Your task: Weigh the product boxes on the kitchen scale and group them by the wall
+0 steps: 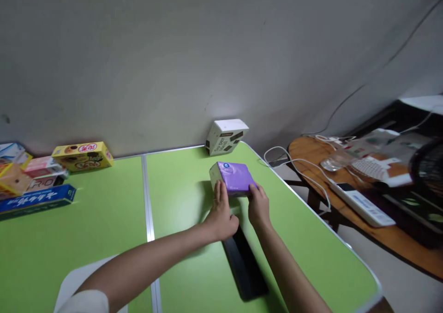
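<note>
A purple tissue pack [237, 178] with a pale left end is held above the green table, near the white box. My left hand [221, 216] presses its straightened fingers against the pack's left end. On the near right corner, my right hand [258, 204] grips the pack between thumb and fingers. Beneath my hands a long black flat object [245, 264] lies on the table; its far end is partly covered by my left hand. The white box [226, 136] with dark lettering stands behind the pack by the wall.
Several packages cluster at the far left of the table [183, 267], among them a yellow box [83, 157] and a long blue box [38, 201]. A metal seam [148, 211] crosses the tabletop. At right, a wooden table [308, 153] carries a power strip [365, 205], cables and a fan [429, 165].
</note>
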`<action>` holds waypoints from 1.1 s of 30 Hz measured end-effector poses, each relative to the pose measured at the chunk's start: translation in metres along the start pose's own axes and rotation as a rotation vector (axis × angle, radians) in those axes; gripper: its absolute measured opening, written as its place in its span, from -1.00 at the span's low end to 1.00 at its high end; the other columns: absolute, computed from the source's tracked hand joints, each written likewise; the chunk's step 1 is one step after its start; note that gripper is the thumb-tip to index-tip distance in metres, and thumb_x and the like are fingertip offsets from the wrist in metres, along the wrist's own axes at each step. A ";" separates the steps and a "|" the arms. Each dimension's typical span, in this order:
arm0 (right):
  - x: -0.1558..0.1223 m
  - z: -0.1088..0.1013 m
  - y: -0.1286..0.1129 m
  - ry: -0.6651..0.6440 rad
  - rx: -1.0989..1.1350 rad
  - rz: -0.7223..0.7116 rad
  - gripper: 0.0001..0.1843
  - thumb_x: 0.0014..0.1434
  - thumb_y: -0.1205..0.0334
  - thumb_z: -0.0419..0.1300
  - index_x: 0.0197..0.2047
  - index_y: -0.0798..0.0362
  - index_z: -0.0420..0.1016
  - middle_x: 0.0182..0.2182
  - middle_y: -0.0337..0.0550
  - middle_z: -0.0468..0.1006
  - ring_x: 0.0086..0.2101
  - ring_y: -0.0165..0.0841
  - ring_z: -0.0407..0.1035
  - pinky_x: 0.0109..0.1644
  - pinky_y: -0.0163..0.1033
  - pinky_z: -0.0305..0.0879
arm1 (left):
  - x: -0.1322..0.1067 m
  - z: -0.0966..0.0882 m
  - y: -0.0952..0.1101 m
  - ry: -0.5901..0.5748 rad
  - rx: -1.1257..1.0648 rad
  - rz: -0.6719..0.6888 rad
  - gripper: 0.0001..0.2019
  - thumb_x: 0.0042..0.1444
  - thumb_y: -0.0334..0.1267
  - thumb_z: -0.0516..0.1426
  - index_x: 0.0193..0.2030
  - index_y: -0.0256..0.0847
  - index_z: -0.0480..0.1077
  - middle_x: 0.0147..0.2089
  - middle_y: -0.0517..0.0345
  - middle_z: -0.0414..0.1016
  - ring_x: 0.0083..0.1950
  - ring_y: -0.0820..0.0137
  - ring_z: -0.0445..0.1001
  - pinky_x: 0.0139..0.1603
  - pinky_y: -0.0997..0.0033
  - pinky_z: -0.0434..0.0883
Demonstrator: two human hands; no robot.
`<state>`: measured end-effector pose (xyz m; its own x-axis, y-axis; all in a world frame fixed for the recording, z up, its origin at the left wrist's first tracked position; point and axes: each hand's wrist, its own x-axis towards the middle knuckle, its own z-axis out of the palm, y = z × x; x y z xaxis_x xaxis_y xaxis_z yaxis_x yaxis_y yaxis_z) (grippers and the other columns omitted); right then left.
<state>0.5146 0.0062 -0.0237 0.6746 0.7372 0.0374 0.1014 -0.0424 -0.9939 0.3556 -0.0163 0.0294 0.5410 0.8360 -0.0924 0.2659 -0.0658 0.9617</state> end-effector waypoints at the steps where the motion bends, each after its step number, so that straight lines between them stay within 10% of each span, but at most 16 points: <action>1: 0.019 0.004 0.005 0.018 -0.004 -0.005 -0.43 -0.05 -0.10 0.11 -0.07 0.12 0.47 -0.16 -0.09 0.57 -0.11 -0.17 0.39 -0.01 -0.10 0.30 | 0.021 0.004 -0.003 0.007 0.017 0.002 -0.02 -0.15 -0.53 0.07 0.39 -0.59 -0.41 0.45 -0.22 -0.60 0.45 0.23 -0.57 0.41 0.28 -0.39; 11: 0.128 0.036 0.025 -0.030 -0.086 -0.074 -0.49 -0.19 -0.02 0.21 -0.16 0.07 0.47 -0.22 -0.12 0.56 -0.15 -0.14 0.37 -0.02 -0.08 0.27 | 0.133 0.011 -0.038 0.056 0.006 -0.053 0.11 -0.24 -0.51 0.12 0.38 -0.51 -0.53 0.46 -0.20 -0.63 0.44 0.23 -0.59 0.40 0.31 -0.36; 33: 0.152 0.042 0.028 -0.080 -0.303 -0.047 -0.66 0.26 0.14 0.14 0.06 0.08 0.36 0.01 -0.06 0.43 -0.08 -0.24 0.41 -0.04 -0.01 0.39 | 0.146 -0.001 -0.039 -0.055 -0.058 -0.101 0.17 -0.34 -0.52 0.14 0.38 -0.51 -0.51 0.44 -0.26 -0.69 0.43 0.14 -0.64 0.39 0.26 -0.41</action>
<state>0.5890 0.1453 -0.0498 0.6059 0.7931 0.0624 0.3526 -0.1975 -0.9147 0.4240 0.1090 -0.0217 0.5570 0.8055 -0.2023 0.2760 0.0503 0.9599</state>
